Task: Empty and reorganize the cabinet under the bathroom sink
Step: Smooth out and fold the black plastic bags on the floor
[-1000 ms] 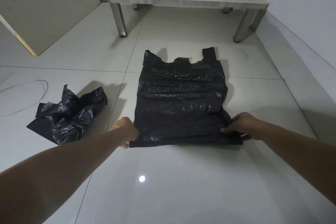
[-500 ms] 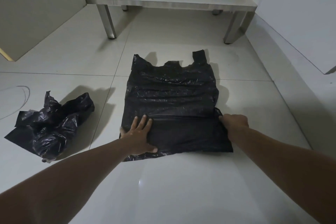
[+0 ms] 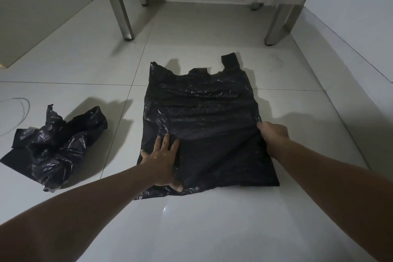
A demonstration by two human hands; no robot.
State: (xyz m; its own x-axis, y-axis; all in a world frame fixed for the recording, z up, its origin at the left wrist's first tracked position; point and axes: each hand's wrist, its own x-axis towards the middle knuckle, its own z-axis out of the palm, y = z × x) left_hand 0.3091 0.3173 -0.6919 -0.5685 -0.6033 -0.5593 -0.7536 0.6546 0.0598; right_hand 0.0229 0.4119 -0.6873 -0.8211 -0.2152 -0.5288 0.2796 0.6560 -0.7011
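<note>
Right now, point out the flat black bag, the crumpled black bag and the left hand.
flat black bag (image 3: 202,108), head view, glossy upper panel.
crumpled black bag (image 3: 57,147), head view, wrinkled middle.
left hand (image 3: 161,160), head view, back of hand.

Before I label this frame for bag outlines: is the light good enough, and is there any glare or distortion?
Head view: dim overall, so the flat black bag loses its folds near the left hand and right hand; a small glare spot on the tile floor; hard shadows beside the crumpled bag; wide-angle bending at the edges.
</note>
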